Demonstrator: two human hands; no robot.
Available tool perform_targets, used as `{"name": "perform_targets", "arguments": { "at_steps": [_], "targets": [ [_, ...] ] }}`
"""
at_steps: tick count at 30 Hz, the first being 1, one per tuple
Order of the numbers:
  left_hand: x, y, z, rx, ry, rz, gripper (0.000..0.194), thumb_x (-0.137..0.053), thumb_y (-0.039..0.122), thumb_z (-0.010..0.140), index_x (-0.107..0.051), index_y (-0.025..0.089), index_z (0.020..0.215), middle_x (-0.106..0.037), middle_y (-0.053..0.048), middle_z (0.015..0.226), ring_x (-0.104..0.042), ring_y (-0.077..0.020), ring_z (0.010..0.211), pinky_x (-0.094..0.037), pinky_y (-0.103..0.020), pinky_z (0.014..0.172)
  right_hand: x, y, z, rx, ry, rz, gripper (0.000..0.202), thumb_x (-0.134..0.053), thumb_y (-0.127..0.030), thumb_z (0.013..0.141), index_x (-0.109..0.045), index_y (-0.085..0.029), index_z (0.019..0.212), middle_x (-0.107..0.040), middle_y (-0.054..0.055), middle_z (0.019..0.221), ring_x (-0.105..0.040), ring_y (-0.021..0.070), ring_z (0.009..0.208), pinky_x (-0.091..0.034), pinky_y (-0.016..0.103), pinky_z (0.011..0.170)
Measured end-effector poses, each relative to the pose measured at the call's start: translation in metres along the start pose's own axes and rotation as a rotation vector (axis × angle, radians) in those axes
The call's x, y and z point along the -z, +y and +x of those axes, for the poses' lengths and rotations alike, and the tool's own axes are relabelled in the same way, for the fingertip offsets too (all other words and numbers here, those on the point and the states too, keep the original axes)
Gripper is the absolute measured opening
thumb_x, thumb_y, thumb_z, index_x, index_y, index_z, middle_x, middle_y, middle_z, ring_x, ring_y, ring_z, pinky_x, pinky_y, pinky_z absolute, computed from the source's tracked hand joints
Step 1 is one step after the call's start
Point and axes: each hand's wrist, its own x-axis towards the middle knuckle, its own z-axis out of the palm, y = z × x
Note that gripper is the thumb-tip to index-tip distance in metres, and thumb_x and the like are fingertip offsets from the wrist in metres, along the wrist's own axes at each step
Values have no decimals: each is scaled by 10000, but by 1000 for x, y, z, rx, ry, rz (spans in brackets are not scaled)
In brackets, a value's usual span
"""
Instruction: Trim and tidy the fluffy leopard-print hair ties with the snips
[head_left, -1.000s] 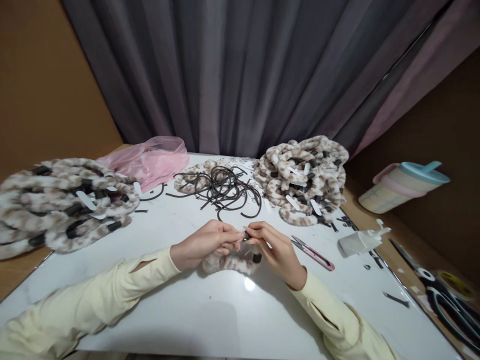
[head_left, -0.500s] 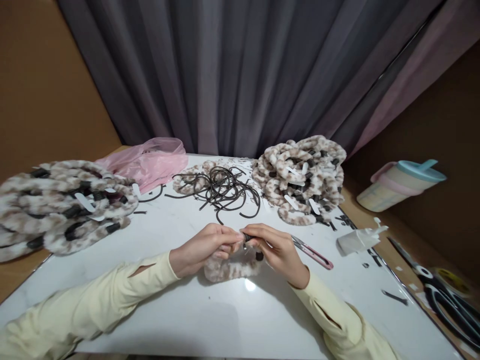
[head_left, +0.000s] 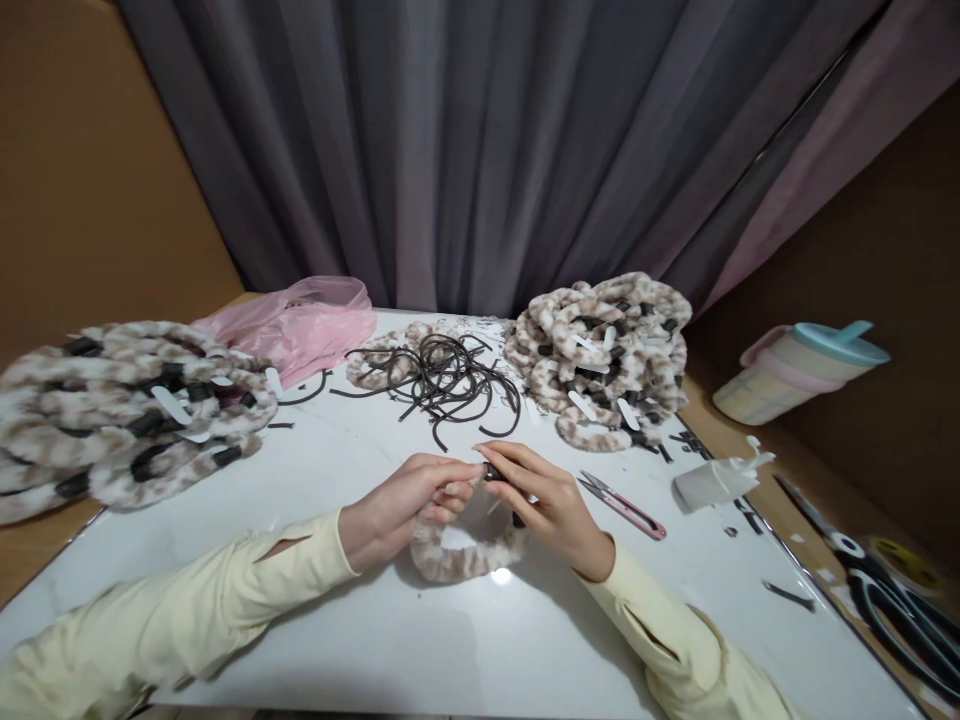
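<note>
The left hand is pinching tight, with its thumb and finger closing on one end of a black bit. The right hand is squeezing the other side, its fingers bending and nearly closed. A fuzzy ring is hanging just under both hands, over the white table. The ring is looking partly made, I think: its round shape is showing, but the hands are hiding the top (so I cannot tell if it is joining up). No white tag is showing on it, while tags are showing in the left pile and the right pile. Black cords are lying in a tangle past the hands, and little snips are lying beside the right hand

A cup is leaning at the right, wearing a blue lid, and something pale is maybe sitting inside. A white bottle is tilting too, but its insides are not showing. A pink bag is slumping at the back, hiding what it may be holding
</note>
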Motion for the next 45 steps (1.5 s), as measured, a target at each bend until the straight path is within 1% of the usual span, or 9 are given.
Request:
{"name": "perform_targets", "arguments": {
  "at_steps": [5, 8, 16, 20, 24, 30, 36, 41, 45],
  "targets": [
    [-2, -1, -2, -52, 57, 35, 321, -715, 315, 625, -450, 139, 664, -248, 90, 545, -151, -29, 464, -71, -176, 415, 0, -2, 1, -40, 27, -180, 352, -483, -191, 880, -535, -229, 1227, -579, 96, 1104, -485, 216, 979, -429, 395, 828],
    [-3, -1, -3, -110, 80, 108, 337, -683, 342, 658, -411, 148, 614, -263, 85, 538, -163, -32, 459, -82, -189, 421, 0, -4, 1, -96, 3, -185, 347, -466, -208, 890, -535, -232, 1230, -583, 91, 1117, -490, 211, 945, -425, 392, 816],
    [-2, -5, -4, -293, 167, 339, 327, -602, 332, 728, -431, 136, 529, -359, 64, 480, -244, -39, 430, -149, -198, 421, 4, -12, 6, -333, -38, 163, 295, -510, -259, 866, -618, -168, 1125, -630, 85, 1124, -576, 190, 1014, -447, 324, 897],
    [-4, -6, -5, -344, 198, 428, 265, -608, 328, 726, -523, 122, 582, -391, 63, 455, -274, -45, 423, -182, -196, 426, 7, -12, 8, -525, -18, 401, 398, -597, -289, 796, -541, -177, 1174, -664, 74, 1019, -626, 171, 841, -513, 301, 745],
    [-5, -7, -6, -384, 201, 508, 259, -612, 317, 738, -541, 122, 583, -426, 55, 458, -309, -48, 430, -217, -193, 438, 8, -11, 8, -588, 38, 616, 453, -656, -270, 740, -432, -191, 1126, -669, 64, 952, -617, 128, 727, -516, 259, 649],
    [5, -4, 1, -239, 8, 405, 225, -607, 324, 739, -584, 120, 648, -585, -6, 574, -422, -73, 450, -285, -193, 433, 10, -8, 5, -488, -6, 462, 457, -645, -261, 760, -344, -216, 1100, -677, 64, 949, -609, 136, 702, -507, 295, 678],
    [12, -4, 14, -178, -174, 337, 286, -581, 374, 782, -642, 96, 812, -637, -50, 696, -567, -131, 603, -433, -246, 615, 7, -6, 0, -319, -127, 182, 430, -549, -172, 825, -289, -228, 1163, -684, 50, 948, -638, 150, 737, -491, 308, 743],
    [16, -9, 20, -211, -157, 416, 270, -652, 318, 736, -642, 75, 853, -663, -71, 741, -605, -145, 666, -448, -266, 695, 5, -2, -2, -294, -170, 139, 491, -516, -146, 832, -237, -223, 1230, -664, 72, 1007, -635, 147, 775, -505, 308, 744],
    [16, -10, 20, -227, -78, 528, 268, -626, 343, 747, -641, 81, 800, -664, -63, 721, -604, -154, 661, -438, -249, 655, 0, 4, -3, -253, -104, 124, 598, -520, -172, 829, -168, -218, 1310, -612, 115, 1090, -618, 149, 800, -518, 321, 734]
  ]
}}
